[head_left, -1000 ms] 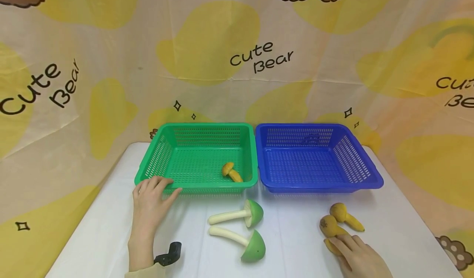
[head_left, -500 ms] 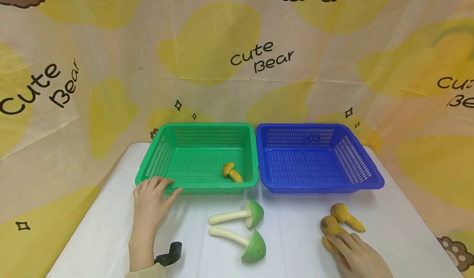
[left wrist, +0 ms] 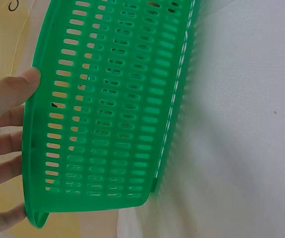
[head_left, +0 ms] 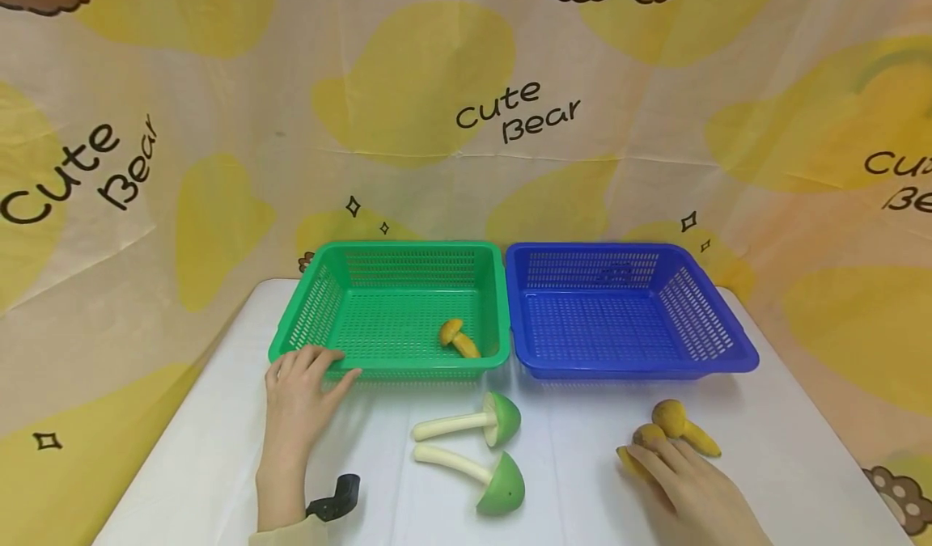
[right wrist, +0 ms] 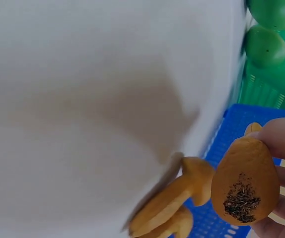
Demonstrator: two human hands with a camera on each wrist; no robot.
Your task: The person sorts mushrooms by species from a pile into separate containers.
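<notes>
In the head view my left hand is at the near left corner of the green basket. The left wrist view shows its thumb on the near side of the rim and its fingers behind, holding the rim. My right hand holds a yellow mushroom between thumb and fingers; its cap has dark specks. In the head view only a yellow end shows past the fingers. Just beyond that hand lie two other yellow mushrooms, the farther mushroom and the nearer mushroom, partly covered.
A blue basket stands right of the green one. Inside the green basket lies a small yellow mushroom. Two green-capped mushrooms with pale stems, an upper mushroom and a lower mushroom, lie on the white table between my hands.
My right hand has shifted slightly left and up with the yellow mushroom, covering more of the mushroom beyond it. The left hand keeps its place at the basket rim.
</notes>
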